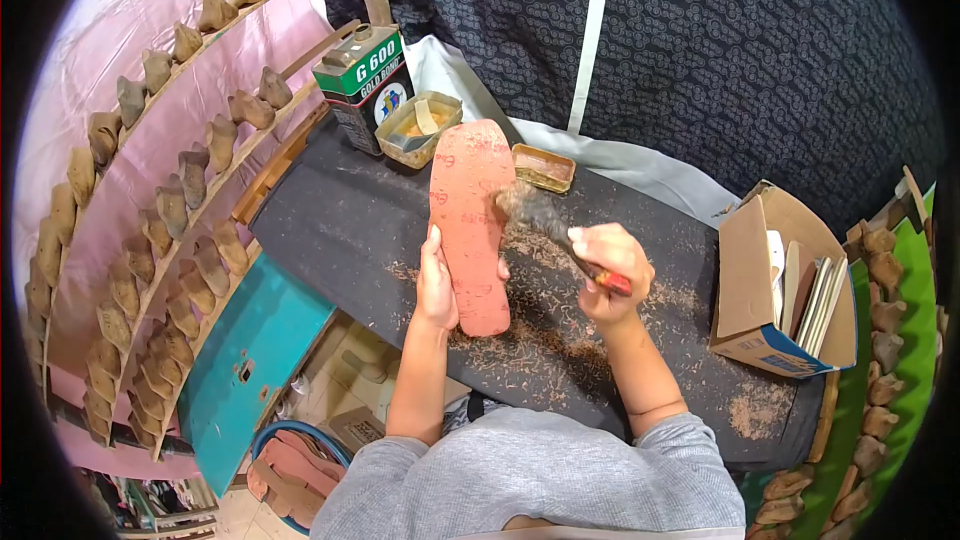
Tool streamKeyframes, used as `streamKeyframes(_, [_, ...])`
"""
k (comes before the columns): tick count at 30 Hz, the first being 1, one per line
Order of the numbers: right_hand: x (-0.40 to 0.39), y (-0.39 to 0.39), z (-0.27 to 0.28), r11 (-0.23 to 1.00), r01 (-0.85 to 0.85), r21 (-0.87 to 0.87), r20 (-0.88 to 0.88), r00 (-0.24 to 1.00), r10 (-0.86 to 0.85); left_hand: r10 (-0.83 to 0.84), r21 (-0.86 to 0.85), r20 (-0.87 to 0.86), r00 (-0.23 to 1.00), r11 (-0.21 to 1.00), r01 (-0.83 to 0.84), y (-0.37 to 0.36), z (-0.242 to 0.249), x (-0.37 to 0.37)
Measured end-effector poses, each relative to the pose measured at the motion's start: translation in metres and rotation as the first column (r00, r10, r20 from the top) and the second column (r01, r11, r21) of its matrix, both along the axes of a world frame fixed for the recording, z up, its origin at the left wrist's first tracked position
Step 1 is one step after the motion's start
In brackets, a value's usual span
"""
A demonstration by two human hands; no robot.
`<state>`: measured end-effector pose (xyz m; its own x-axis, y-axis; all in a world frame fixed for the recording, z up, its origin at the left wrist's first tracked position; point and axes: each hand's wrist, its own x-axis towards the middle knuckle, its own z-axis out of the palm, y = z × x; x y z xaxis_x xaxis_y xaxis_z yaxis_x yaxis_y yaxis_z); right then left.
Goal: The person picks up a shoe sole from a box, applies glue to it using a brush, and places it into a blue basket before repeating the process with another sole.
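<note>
A reddish-brown shoe sole [470,230] with printed marks is held up over the dark worktable. My left hand [436,280] grips its lower part, thumb along the left edge and fingertips showing at the right edge. In my right hand [612,270] is a brush [540,215] with a dark handle, red near its end. Its greyish bristles meet the sole's right edge, near the middle. Crumbs dot the sole's face, and shavings [545,340] lie scattered on the table below both hands.
Behind the sole stand a G 600 can [365,80], a plastic tub [420,130] and a shallow tray [543,168]. A cardboard box [785,280] with long pieces sits at right. Racks of shoe lasts [172,205] flank the table [330,200]. A basin [300,470] holds more soles.
</note>
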<state>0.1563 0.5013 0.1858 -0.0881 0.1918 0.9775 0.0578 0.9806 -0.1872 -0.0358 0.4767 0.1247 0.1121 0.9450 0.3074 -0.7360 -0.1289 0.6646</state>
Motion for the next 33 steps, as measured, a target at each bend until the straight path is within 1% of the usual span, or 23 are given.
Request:
streamKeyframes(1, [-0.001, 0.002, 0.004, 1.0, 0.021, 0.002, 0.018, 1.0, -0.022, 0.003, 0.0, -0.001, 1.0, 1.0, -0.003, 0.0, 0.001, 0.0])
streamKeyframes(3, [-0.007, 0.0, 0.0, 0.999, 0.022, 0.048, 0.089, 0.996, -0.027, 0.136, -0.093, 0.01, 0.991, 0.987, -0.134, 0.004, 0.009, 0.004])
streamKeyframes(4, [-0.011, -0.005, -0.003, 0.999, -0.016, 0.032, 0.116, 0.993, 0.012, 0.141, -0.09, 0.009, 0.99, 0.986, -0.139, 0.005, 0.016, 0.007])
streamKeyframes(5, [-0.014, -0.012, -0.007, 0.998, -0.061, -0.009, 0.126, 0.99, 0.062, 0.238, -0.14, 0.028, 0.971, 0.963, -0.232, 0.007, 0.023, 0.011])
streamKeyframes(6, [-0.016, -0.017, -0.011, 0.998, -0.067, 0.018, 0.164, 0.984, 0.063, 0.335, -0.189, 0.043, 0.941, 0.928, -0.322, 0.008, 0.027, 0.011])
streamKeyframes(7, [-0.018, -0.021, -0.015, 0.996, -0.074, 0.044, 0.201, 0.977, 0.064, 0.343, -0.184, 0.044, 0.938, 0.926, -0.33, 0.009, 0.026, 0.008])
streamKeyframes(9, [-0.016, -0.025, -0.021, 0.989, -0.137, -0.055, 0.17, 0.975, 0.145, 0.225, -0.116, -0.016, 0.974, 0.967, -0.225, 0.012, 0.014, -0.004])
streamKeyframes(10, [-0.014, -0.024, -0.02, 0.984, -0.161, -0.08, 0.165, 0.971, 0.172, 0.111, -0.009, 0.024, 0.994, 0.994, -0.111, 0.014, 0.009, -0.01])
streamKeyframes(11, [-0.017, -0.022, -0.017, 0.983, -0.169, -0.069, 0.16, 0.971, 0.178, 0.118, 0.002, 0.019, 0.993, 0.993, -0.119, 0.013, 0.005, -0.011])
streamKeyframes(13, [-0.02, -0.017, -0.011, 0.988, -0.138, -0.067, 0.055, 0.988, 0.142, 0.265, -0.141, 0.055, 0.963, 0.957, -0.256, 0.009, 0.016, 0.0])
streamKeyframes(14, [-0.023, -0.015, -0.007, 0.996, -0.089, -0.029, 0.067, 0.994, 0.091, 0.281, -0.143, 0.076, 0.957, 0.953, -0.269, 0.006, 0.022, 0.004])
streamKeyframes(15, [-0.025, -0.013, -0.007, 0.995, -0.092, -0.026, 0.068, 0.993, 0.094, 0.284, -0.14, 0.078, 0.956, 0.952, -0.272, 0.008, 0.023, 0.005])
streamKeyframes(17, [-0.029, -0.01, -0.008, 0.996, -0.071, -0.053, 0.11, 0.991, 0.076, 0.352, -0.187, 0.179, 0.919, 0.929, -0.319, 0.012, 0.025, 0.005])
streamKeyframes(18, [-0.029, -0.012, -0.01, 0.995, -0.081, -0.063, 0.122, 0.989, 0.088, 0.353, -0.187, 0.178, 0.918, 0.928, -0.321, 0.013, 0.025, 0.002])
streamKeyframes(20, [-0.027, -0.016, -0.019, 0.99, -0.109, -0.086, 0.125, 0.985, 0.12, 0.35, -0.131, 0.094, 0.932, 0.932, -0.337, 0.016, 0.024, -0.009])
streamKeyframes(23, [-0.021, -0.021, -0.028, 0.978, -0.146, -0.146, 0.135, 0.977, 0.166, 0.394, -0.141, 0.074, 0.916, 0.913, -0.382, 0.019, 0.024, -0.018])
streamKeyframes(25, [-0.019, -0.02, -0.031, 0.955, -0.203, -0.216, 0.068, 0.973, 0.222, 0.382, -0.132, 0.052, 0.923, 0.918, -0.373, 0.018, 0.024, -0.021])
streamKeyframes(26, [-0.021, -0.019, -0.029, 0.959, -0.184, -0.215, 0.035, 0.98, 0.196, 0.344, -0.141, 0.088, 0.935, 0.933, -0.33, 0.018, 0.023, -0.021])
streamKeyframes(27, [-0.025, -0.017, -0.022, 0.976, -0.158, -0.153, 0.035, 0.986, 0.165, 0.303, -0.15, 0.125, 0.945, 0.947, -0.284, 0.018, 0.023, -0.021])
streamKeyframes(28, [-0.029, -0.013, -0.015, 0.983, -0.13, -0.133, 0.071, 0.988, 0.14, 0.295, -0.162, 0.123, 0.948, 0.948, -0.274, 0.019, 0.023, -0.016])
streamKeyframes(30, [-0.035, -0.006, -0.014, 0.989, -0.121, -0.084, 0.11, 0.985, 0.13, 0.428, -0.207, 0.165, 0.889, 0.896, -0.393, 0.023, 0.028, -0.011])
streamKeyframes(31, [-0.034, -0.006, -0.017, 0.989, -0.12, -0.084, 0.107, 0.986, 0.128, 0.427, -0.205, 0.163, 0.89, 0.896, -0.393, 0.025, 0.027, -0.014])
streamKeyframes(33, [-0.031, -0.01, -0.025, 0.978, -0.161, -0.134, 0.106, 0.979, 0.176, 0.347, -0.119, 0.124, 0.93, 0.935, -0.333, 0.026, 0.022, -0.025])
